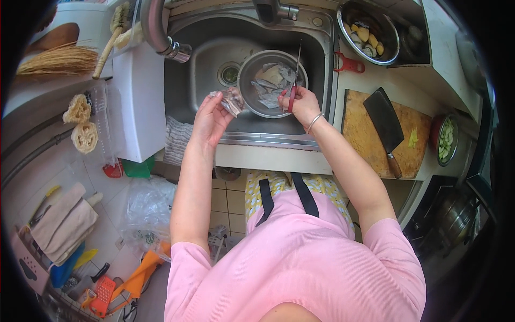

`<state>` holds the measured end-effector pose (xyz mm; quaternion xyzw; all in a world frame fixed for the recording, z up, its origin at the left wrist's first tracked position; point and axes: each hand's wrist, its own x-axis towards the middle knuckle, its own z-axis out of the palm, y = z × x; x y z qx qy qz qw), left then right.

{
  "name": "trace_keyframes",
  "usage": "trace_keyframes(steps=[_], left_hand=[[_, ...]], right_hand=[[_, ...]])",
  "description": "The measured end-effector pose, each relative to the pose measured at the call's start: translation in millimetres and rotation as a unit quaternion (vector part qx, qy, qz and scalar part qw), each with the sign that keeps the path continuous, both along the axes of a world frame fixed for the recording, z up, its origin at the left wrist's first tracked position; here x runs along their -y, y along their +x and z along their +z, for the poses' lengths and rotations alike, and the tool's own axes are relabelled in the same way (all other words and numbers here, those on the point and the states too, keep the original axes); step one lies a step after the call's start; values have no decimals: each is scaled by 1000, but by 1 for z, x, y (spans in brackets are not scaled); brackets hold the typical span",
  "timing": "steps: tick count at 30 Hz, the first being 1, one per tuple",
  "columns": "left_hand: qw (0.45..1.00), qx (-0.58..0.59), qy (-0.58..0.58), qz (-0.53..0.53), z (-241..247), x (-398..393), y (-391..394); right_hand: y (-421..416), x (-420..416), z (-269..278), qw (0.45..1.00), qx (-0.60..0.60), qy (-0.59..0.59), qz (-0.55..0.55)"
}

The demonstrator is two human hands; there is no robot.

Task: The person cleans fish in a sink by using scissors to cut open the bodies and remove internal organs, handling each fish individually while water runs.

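Note:
My left hand (212, 118) holds a small silvery piece of fish (232, 101) between thumb and fingers, over the sink (205, 52) just left of a metal bowl (246, 72). Inside that bowl lie several silvery fish pieces (267, 86). On the bowl's right rim, my right hand (304, 105) grips red-handled kitchen scissors (293, 90), their blades pointing away from me toward the back of the sink. The blades look closed or nearly so, and are apart from the fish in my left hand.
Right of the sink, a black-bladed cleaver (384, 118) lies on a wooden cutting board (354, 137). Near it stand a bowl of chopped green vegetable (445, 139), a metal bowl with cut pieces (364, 38) and a red peeler (349, 63). A faucet (177, 50) overhangs the sink's left. A grey cloth (177, 137) drapes the front edge.

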<state>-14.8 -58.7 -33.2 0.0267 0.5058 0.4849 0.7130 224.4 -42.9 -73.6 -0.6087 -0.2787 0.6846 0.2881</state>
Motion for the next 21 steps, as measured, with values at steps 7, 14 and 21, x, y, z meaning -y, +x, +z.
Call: trace_keyframes(steps=[7, 14, 21], left_hand=[[996, -16, 70, -59, 3, 16, 4], [983, -26, 132, -122, 6, 20, 9], [980, -85, 142, -113, 10, 23, 12]], right_hand=[[-47, 14, 46, 988, -69, 131, 37], [-74, 17, 33, 976, 35, 210, 55], [-82, 21, 51, 955, 146, 254, 48]])
